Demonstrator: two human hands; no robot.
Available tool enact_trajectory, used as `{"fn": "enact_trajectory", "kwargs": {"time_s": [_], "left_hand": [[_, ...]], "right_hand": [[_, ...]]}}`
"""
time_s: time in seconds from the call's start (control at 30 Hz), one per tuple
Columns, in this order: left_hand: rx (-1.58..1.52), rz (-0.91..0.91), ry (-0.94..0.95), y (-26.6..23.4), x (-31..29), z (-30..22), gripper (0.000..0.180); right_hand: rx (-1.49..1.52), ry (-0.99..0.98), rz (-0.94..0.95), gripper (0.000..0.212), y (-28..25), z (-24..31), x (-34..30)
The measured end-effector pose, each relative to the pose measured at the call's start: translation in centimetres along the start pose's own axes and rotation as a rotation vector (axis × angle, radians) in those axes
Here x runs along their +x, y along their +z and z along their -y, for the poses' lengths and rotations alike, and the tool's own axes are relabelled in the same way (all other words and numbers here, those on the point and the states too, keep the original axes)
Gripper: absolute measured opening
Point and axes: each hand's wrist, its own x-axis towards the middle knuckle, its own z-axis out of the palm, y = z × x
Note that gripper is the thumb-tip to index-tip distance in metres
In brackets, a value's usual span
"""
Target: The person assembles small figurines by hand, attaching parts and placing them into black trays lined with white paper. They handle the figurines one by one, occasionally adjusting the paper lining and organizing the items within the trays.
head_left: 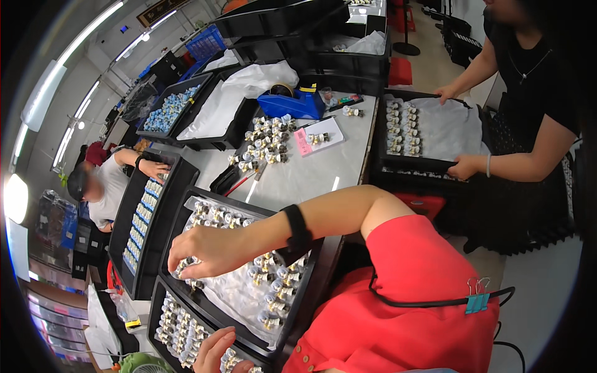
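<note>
My right hand (208, 252), with a black band on its wrist, reaches over a black tray (297, 317) lined with white plastic sheet. Its fingers are closed on a small brass-and-white fitting (185, 266), partly hidden by the fingertips. Rows of similar fittings (280, 289) lie along the sides of this tray, with bare liner in the middle. At the lower edge my left hand (214, 351) is curled around several small fittings (230, 360); the frame cuts off part of it. Behind that hand, another black tray (158, 339) holds more fittings in rows.
Loose fittings (267, 143) stand on the white table near a blue tape dispenser (291, 104) and a white-and-pink card (320, 137). One co-worker reaches into a tray of blue-and-white parts (142, 217). At right, another person grips a lined black tray (429, 160). Stacked black bins (273, 53) stand behind.
</note>
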Motion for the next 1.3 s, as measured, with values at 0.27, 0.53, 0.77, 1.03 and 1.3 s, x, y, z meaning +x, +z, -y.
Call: {"fn": "enact_trajectory", "kwargs": {"time_s": [0.27, 0.53, 0.77, 1.03, 1.3], "left_hand": [[-0.064, 0.060, -0.155, 1.9, 0.8, 2.1, 0.042], [-0.341, 0.053, -0.364, 4.1, 1.4, 6.4, 0.037], [-0.545, -0.018, -0.548, 5.3, 1.7, 8.0, 0.037], [-0.561, -0.031, -0.536, 5.8, 1.4, 9.4, 0.037], [-0.518, 0.000, -0.591, 5.8, 1.7, 8.3, 0.038]], "right_hand": [[0.099, 0.167, 0.109, 0.018, 4.1, -4.3, -0.2], [0.205, 0.229, 0.034, 0.016, 5.0, -7.5, -1.3], [0.204, 0.314, 0.116, 0.016, 6.6, -10.1, -2.5], [0.246, 0.304, 0.138, 0.016, 7.1, -10.2, -2.4], [0.223, 0.287, 0.152, 0.014, 8.2, -10.8, -2.8]]}}
